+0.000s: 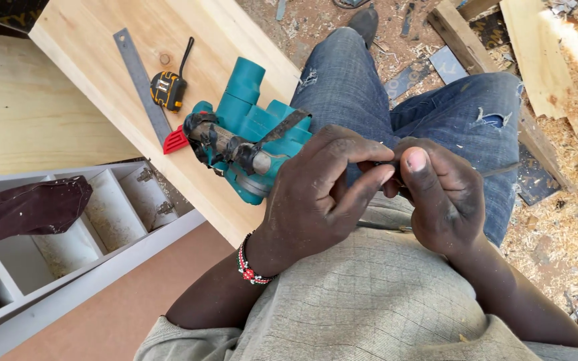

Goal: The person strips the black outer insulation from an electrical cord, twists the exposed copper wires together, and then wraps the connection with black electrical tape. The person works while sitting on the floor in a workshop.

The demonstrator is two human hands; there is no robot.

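Left hand (319, 197) and right hand (439, 194) meet over the lap, fingertips pinching a small dark item (391, 175), too small to identify. Teal power planer (252, 137) rests on the pale wooden worktop (88, 40), just left of the hands, beside a tape measure (167, 90) and steel ruler (140, 80).

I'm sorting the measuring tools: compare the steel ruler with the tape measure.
The steel ruler is long, flat and grey; the tape measure is a compact yellow-and-black case with a black strap. The ruler's lower end disappears behind the teal power tool; the tape measure shows whole. Both lie on the pale board.
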